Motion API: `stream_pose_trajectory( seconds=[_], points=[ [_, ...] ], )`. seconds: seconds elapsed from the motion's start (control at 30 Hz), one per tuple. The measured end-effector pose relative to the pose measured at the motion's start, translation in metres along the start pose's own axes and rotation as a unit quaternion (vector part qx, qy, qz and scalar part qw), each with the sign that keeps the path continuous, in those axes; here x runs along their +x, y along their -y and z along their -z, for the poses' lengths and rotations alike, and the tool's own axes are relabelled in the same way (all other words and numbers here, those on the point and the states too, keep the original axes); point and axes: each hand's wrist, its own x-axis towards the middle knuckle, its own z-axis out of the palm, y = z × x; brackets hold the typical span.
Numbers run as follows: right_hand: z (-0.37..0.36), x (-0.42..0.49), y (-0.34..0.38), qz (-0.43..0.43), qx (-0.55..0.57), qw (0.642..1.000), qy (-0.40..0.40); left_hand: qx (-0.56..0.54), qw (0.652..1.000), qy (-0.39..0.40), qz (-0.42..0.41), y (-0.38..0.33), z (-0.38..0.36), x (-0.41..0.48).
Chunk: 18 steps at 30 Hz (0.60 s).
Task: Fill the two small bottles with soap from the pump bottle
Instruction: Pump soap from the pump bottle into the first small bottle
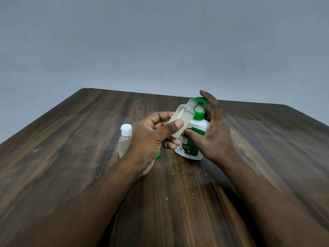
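My left hand [153, 138] grips a small clear bottle [182, 118], uncapped and tilted, with its open neck right under the green pump nozzle. Pale soap fills most of it. The pump bottle [195, 138], white with a green label and green pump head [200, 99], stands on the table. My right hand [211, 129] wraps its side, with a finger resting on the pump head. A second small bottle [125, 141], closed with a white flip cap and holding pale liquid, stands upright left of my left wrist.
A dark wooden table [71, 157] carries everything, its far edge ahead and its right corner rounded. A small green cap [158, 154] peeks out under my left hand. A grey wall lies behind.
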Motion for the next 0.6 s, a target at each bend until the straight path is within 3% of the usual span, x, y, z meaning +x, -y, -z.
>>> stream_pose_trajectory(
  seconds=[0.23,0.6],
  points=[
    [0.010,0.005,-0.001,-0.038,0.093,0.993,0.058,-0.002,1.000,0.003,0.000,-0.002,0.000,0.000],
    [0.015,0.007,-0.006,-0.033,0.094,0.992,0.071,-0.004,1.000,0.009,0.002,0.000,-0.002,-0.001]
  ],
)
